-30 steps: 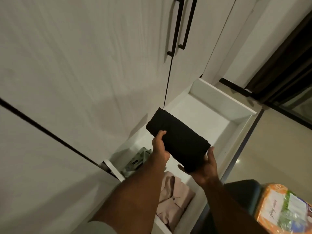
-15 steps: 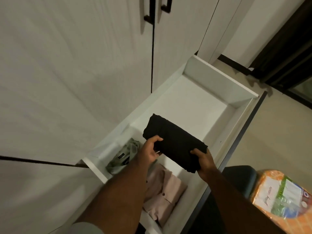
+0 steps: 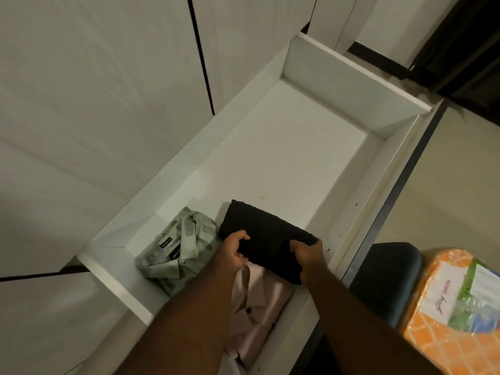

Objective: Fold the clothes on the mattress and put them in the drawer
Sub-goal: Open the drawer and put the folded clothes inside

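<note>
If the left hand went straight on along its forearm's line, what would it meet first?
Probably the bare drawer floor, just beyond the black garment that the left hand grips; depth is unclear.

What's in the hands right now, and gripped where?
Both hands hold the folded black garment: left hand grips its left edge, right hand its right end, low inside the drawer.

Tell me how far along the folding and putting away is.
Done: a folded green shirt and pink shirt lie in the open drawer. In hand: the left hand and right hand grip a folded black garment low in the drawer, overlapping the pink shirt. Left: letting go. The mattress is out of view, so more clothes may wait.
</note>
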`<state>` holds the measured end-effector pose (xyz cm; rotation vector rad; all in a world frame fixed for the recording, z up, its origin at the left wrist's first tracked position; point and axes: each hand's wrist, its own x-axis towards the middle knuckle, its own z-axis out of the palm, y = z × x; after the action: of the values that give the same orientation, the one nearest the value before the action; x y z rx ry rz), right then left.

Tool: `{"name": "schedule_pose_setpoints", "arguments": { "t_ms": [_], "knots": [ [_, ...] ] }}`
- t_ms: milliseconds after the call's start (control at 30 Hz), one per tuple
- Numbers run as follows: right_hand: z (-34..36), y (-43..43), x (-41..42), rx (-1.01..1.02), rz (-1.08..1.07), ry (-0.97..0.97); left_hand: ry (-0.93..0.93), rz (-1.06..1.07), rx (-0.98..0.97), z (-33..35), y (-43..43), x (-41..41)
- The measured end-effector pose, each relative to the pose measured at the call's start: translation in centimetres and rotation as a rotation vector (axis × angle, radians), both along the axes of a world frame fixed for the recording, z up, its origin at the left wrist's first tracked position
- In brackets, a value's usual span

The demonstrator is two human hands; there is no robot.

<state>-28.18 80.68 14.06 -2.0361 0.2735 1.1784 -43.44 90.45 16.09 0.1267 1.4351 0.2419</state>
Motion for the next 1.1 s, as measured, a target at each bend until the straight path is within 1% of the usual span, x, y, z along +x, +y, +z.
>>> {"name": "schedule_pose_setpoints", "arguments": {
  "t_ms": [67, 133, 167, 233, 267, 300, 333, 367, 400, 433, 467, 533, 567, 633, 700, 800, 867, 933, 1000, 1100],
  "knots": [
    [-0.7, 0.3, 0.0, -0.072, 0.023, -0.016, 0.002, -0.017, -0.023, -0.1, 0.1, 0.1],
    [-1.2, 0.3, -0.1, -0.169, 0.146, -0.083, 0.024, -0.095, -0.033, -0.9, 0.9, 0.2],
    [-1.0, 0.3, -0.2, -0.230, 0.229, -0.120, 0.050, -0.152, -0.023, -2.1, 1.4, 0.0],
    [-0.5, 0.3, -0.3, -0.335, 0.369, -0.198, 0.156, -0.290, 0.019, -7.4, 2.9, -0.2],
    [-0.1, 0.4, -0.4, -0.389, 0.456, -0.252, 0.200, -0.374, 0.033, -9.0, 3.3, -0.3],
    [0.5, 0.4, -0.5, -0.432, 0.545, -0.307, 0.272, -0.453, 0.052, -8.4, 3.5, -0.1],
    [1.1, 0.4, -0.7, -0.453, 0.625, -0.362, 0.382, -0.554, 0.098, -5.7, 3.7, 0.1],
    [1.6, 0.4, -0.8, -0.431, 0.638, -0.395, 0.505, -0.672, 0.165, -2.2, 3.7, 0.3],
    [2.3, 0.4, -0.8, -0.389, 0.604, -0.401, 0.615, -0.768, 0.249, 0.1, 3.7, 0.5],
    [2.9, 0.3, -0.9, -0.343, 0.551, -0.403, 0.674, -0.798, 0.321, 1.3, 3.8, 0.6],
    [3.8, 0.3, -0.9, -0.301, 0.522, -0.410, 0.687, -0.779, 0.367, 2.0, 3.8, 0.7],
    [5.9, -0.2, -0.7, -0.168, 0.471, -0.417, 0.614, -0.704, 0.433, 3.2, 3.4, 1.0],
    [7.2, -0.5, -0.7, -0.077, 0.451, -0.412, 0.539, -0.669, 0.439, 3.8, 3.2, 1.2],
    [9.6, -1.3, -0.3, 0.092, 0.398, -0.329, 0.349, -0.566, 0.449, 5.7, 2.6, 1.7],
    [12.1, -2.5, 0.2, 0.242, 0.302, -0.145, 0.200, -0.480, 0.423, 8.9, 1.4, 2.0],
    [15.1, -4.9, 1.7, 0.421, 0.066, 0.166, 0.057, -0.470, 0.374, 12.9, -0.8, 2.3],
    [16.7, -6.7, 2.7, 0.492, -0.048, 0.267, -0.023, -0.429, 0.360, 15.3, -2.6, 2.3],
    [18.2, -8.4, 3.3, 0.550, -0.128, 0.324, -0.076, -0.391, 0.370, 17.1, -4.4, 2.4],
    [19.6, -9.8, 3.7, 0.589, -0.165, 0.345, -0.101, -0.363, 0.391, 18.5, -5.9, 2.7],
    [21.6, -11.6, 3.9, 0.601, -0.169, 0.325, -0.126, -0.374, 0.422, 20.6, -7.3, 3.1]
  ]
}}
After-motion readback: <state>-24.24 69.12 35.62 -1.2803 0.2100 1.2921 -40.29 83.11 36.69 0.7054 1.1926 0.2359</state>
